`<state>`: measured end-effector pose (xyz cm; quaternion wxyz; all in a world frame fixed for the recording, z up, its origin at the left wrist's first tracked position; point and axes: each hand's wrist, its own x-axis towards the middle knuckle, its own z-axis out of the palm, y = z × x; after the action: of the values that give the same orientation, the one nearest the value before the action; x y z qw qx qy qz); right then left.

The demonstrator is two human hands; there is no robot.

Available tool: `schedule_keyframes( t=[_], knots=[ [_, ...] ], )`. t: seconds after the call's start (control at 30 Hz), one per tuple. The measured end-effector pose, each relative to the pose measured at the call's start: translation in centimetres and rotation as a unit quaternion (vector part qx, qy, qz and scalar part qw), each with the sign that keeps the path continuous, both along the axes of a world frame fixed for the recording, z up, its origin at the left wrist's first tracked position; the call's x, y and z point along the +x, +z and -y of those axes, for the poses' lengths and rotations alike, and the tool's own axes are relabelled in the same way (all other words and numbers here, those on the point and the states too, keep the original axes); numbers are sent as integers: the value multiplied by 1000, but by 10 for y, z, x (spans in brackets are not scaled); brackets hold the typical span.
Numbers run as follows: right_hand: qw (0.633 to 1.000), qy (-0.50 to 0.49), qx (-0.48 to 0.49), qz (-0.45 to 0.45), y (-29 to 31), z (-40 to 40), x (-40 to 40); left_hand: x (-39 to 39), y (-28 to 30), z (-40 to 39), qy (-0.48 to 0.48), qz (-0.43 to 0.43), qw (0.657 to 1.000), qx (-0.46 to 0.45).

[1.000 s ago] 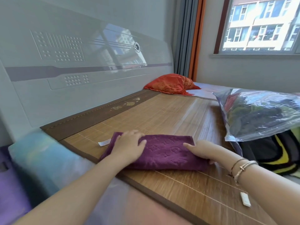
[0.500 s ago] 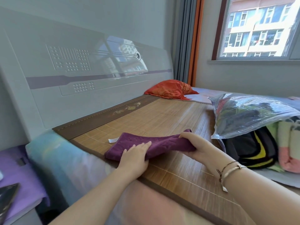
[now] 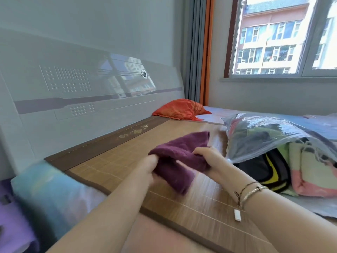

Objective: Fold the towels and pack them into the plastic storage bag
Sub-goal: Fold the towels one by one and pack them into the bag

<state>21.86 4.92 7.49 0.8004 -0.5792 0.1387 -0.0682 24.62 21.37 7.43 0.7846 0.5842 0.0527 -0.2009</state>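
Note:
A folded purple towel (image 3: 179,154) hangs in the air just above the bamboo mat (image 3: 113,161). My left hand (image 3: 148,168) grips its left end and my right hand (image 3: 209,157) grips its right end. A loose flap of the towel droops toward me between the hands. To the right lies the clear plastic storage bag (image 3: 262,136), with dark and coloured fabric inside it. More folded towels, black-and-yellow (image 3: 269,170) and pink-and-cream (image 3: 313,172), lie under and beside the bag.
A grey headboard (image 3: 82,92) runs along the left. An orange pillow (image 3: 180,109) rests at the far end of the bed. The window (image 3: 280,37) and curtains (image 3: 198,52) are beyond. The mat's front edge is close to me.
The towel lay flat on the mat under both hands; both hands have now picked it up and brought its ends closer together, lifted toward the bag side.

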Motion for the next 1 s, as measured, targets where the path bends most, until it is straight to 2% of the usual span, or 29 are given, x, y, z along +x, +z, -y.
schedule_keyframes(
  t=[0.07, 0.13, 0.27, 0.33, 0.43, 0.53, 0.63, 0.7, 0.77, 0.87, 0.93, 1.0],
  knots=[
    [992, 25, -56, -108, -26, -7, -6, -5, -31, -15, 11, -72, 997, 3],
    [983, 38, -77, -161, -47, -15, -12, -6, -50, -27, 40, -97, 994, -32],
    [990, 21, -35, -134, -61, -26, -10, -7, -53, -31, 51, -71, 983, -163],
    [992, 39, 2, -121, -61, -31, -10, -9, -50, -28, 45, -63, 980, -185],
    [991, 77, 13, -104, -60, -38, -19, -14, -49, -19, 33, -48, 993, -105],
    [990, 101, -30, -95, -59, -31, -33, -20, -54, -7, 84, -19, 996, -10],
    [980, 59, -151, -112, -45, -15, -54, -33, -41, 3, 88, 55, 995, 12],
    [942, -11, -320, -102, -32, 1, -75, -51, -18, 8, 28, 109, 994, 12],
    [894, -82, -440, -37, -17, 18, -109, -71, 4, 19, -51, 148, 987, 23],
    [858, -131, -494, 47, -4, 47, -158, -98, 22, 45, -151, 175, 973, 23],
    [845, -145, -510, 67, -3, 75, -183, -114, 24, 69, -196, 181, 964, 15],
    [808, -146, -565, 72, -6, 106, -204, -126, 19, 97, -235, 179, 955, 22]
  ],
)
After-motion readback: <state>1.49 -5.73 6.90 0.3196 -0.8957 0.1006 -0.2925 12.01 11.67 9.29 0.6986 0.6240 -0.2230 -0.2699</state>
